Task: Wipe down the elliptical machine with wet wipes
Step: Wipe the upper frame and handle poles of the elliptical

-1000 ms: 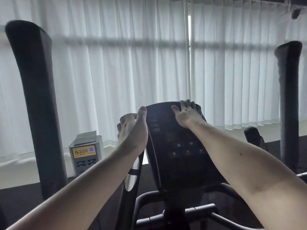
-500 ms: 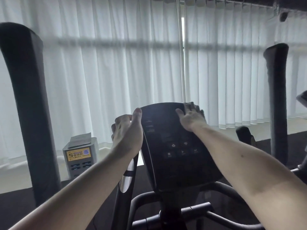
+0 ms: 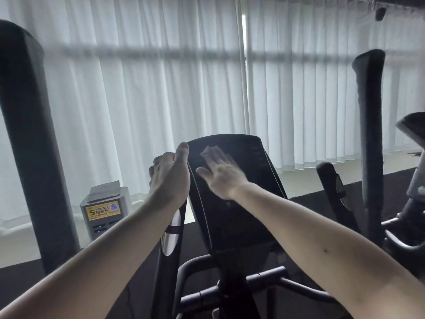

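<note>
The elliptical machine [image 3: 230, 286] stands facing the window, and its dark console [image 3: 243, 217] sits dead centre, tilted back toward the person working on it. The right hand [image 3: 222, 177] lies flat on the upper left of the console face, fingers straight and spread. It is smeared with motion, so I can't honestly say whether the pale patch at the fingertips is a wet wipe under the palm or just blur. The left hand [image 3: 171, 174] is clamped on the console's left edge, thumb up along the front rim and fingers curled round behind, bracing the panel.

A moment ago that right hand was up at the top right corner, fingers hooked over the rim; it has since swept across and down onto the face, while the left has kept its hold. I'd judge this to be mid-stroke: the top edge looks dealt with, and the button area lower down is not yet covered.

Either side rise the two padded handlebars, left [image 3: 30, 146] and right [image 3: 370, 134], neither one touched. Beyond the left hand, a small charging box [image 3: 103, 215] with a yellow label stands on the sill below the white curtains [image 3: 138, 93]. Part of another machine [image 3: 414, 132] pokes in at the right.
</note>
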Action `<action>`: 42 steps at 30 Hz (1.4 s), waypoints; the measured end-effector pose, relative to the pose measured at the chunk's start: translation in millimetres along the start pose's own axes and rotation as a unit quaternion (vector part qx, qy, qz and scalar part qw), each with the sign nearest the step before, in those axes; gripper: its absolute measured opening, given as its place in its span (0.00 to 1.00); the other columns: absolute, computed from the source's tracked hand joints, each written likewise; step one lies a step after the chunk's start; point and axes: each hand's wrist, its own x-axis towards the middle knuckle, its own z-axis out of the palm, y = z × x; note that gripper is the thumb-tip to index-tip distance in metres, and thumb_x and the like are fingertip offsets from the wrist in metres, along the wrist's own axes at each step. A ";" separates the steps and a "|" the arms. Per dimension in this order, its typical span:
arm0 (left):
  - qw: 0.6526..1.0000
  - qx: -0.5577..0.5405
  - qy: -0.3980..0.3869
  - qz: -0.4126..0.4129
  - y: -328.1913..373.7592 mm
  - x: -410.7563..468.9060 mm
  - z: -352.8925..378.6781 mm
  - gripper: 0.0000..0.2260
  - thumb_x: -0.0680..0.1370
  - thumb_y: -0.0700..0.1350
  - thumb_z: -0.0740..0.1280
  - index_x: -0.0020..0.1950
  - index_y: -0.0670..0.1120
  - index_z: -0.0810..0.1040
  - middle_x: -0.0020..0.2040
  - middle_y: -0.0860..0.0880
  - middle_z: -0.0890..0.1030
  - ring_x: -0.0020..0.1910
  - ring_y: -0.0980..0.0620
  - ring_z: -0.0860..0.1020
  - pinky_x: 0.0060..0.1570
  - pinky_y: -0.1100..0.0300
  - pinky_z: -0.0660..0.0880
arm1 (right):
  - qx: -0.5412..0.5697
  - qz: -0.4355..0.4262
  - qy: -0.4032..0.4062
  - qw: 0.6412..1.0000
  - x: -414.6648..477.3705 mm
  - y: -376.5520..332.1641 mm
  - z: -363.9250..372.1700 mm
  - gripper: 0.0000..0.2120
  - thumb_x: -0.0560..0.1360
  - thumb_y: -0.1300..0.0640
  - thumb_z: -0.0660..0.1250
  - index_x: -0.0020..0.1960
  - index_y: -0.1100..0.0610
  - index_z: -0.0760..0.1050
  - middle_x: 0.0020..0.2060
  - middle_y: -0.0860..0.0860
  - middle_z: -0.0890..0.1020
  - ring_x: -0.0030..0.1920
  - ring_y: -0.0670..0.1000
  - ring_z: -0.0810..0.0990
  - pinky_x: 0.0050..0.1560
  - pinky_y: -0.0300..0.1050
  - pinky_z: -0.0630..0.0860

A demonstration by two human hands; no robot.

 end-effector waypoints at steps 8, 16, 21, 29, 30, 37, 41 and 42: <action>1.000 -0.012 0.000 0.004 -0.9 -0.2 0.1 0.24 0.83 0.65 0.49 0.62 0.52 0.76 0.61 0.54 0.71 0.68 0.46 0.69 0.69 0.43 0.65 | 0.033 0.243 0.046 0.968 -10.4 54.6 -10.6 0.39 0.82 0.32 0.41 0.84 0.55 0.42 0.83 0.52 0.42 0.82 0.53 0.39 0.82 0.53 0.40; 1.000 -0.010 -0.003 0.003 -3.8 0.3 -0.1 0.26 0.81 0.66 0.49 0.63 0.51 0.77 0.64 0.51 0.73 0.67 0.44 0.71 0.68 0.40 0.67 | -0.008 -0.033 -0.023 0.999 -53.1 -31.8 14.2 0.36 0.82 0.32 0.38 0.84 0.49 0.39 0.82 0.45 0.38 0.80 0.45 0.33 0.82 0.51 0.39; 1.000 -0.016 -0.006 0.001 -5.6 1.4 0.1 0.23 0.81 0.66 0.49 0.57 0.53 0.76 0.59 0.53 0.72 0.66 0.43 0.72 0.68 0.40 0.67 | 0.034 0.171 0.037 0.984 -56.5 44.4 -2.9 0.35 0.83 0.34 0.42 0.84 0.50 0.44 0.83 0.47 0.43 0.82 0.48 0.38 0.82 0.50 0.40; 1.000 -0.017 -0.007 0.006 -6.5 3.5 0.3 0.23 0.82 0.64 0.50 0.55 0.51 0.77 0.59 0.51 0.74 0.65 0.44 0.71 0.68 0.41 0.67 | 0.036 0.130 0.029 0.990 -66.1 4.9 10.1 0.36 0.83 0.34 0.42 0.84 0.53 0.42 0.83 0.48 0.40 0.81 0.49 0.35 0.82 0.51 0.38; 1.000 -0.017 -0.009 0.005 -7.0 3.4 0.0 0.23 0.82 0.65 0.50 0.55 0.51 0.77 0.59 0.51 0.75 0.65 0.43 0.72 0.68 0.41 0.67 | 0.037 0.076 0.014 0.996 -72.8 -9.9 13.5 0.36 0.83 0.34 0.42 0.84 0.51 0.42 0.82 0.47 0.39 0.81 0.48 0.34 0.82 0.51 0.38; 0.999 -0.026 -0.018 0.004 -7.6 0.0 -0.4 0.26 0.78 0.68 0.50 0.55 0.52 0.78 0.60 0.51 0.76 0.64 0.41 0.74 0.66 0.39 0.69 | 0.019 0.064 0.023 0.997 -103.8 8.7 17.7 0.35 0.82 0.33 0.41 0.84 0.48 0.44 0.83 0.44 0.43 0.81 0.44 0.36 0.82 0.49 0.41; 0.999 -0.030 -0.016 0.013 -8.5 0.8 -0.7 0.24 0.81 0.65 0.50 0.57 0.50 0.78 0.62 0.51 0.75 0.67 0.44 0.71 0.68 0.41 0.67 | 0.034 0.245 0.013 0.969 -103.3 42.8 1.3 0.36 0.83 0.35 0.42 0.84 0.53 0.42 0.83 0.50 0.42 0.82 0.49 0.38 0.82 0.49 0.38; 0.999 -0.028 -0.016 0.015 -8.3 1.1 -0.7 0.24 0.81 0.64 0.50 0.56 0.50 0.78 0.62 0.51 0.76 0.67 0.44 0.70 0.68 0.41 0.67 | 0.036 0.263 0.007 0.964 -100.2 39.9 -0.4 0.37 0.84 0.35 0.42 0.84 0.55 0.41 0.83 0.52 0.42 0.82 0.50 0.39 0.82 0.49 0.38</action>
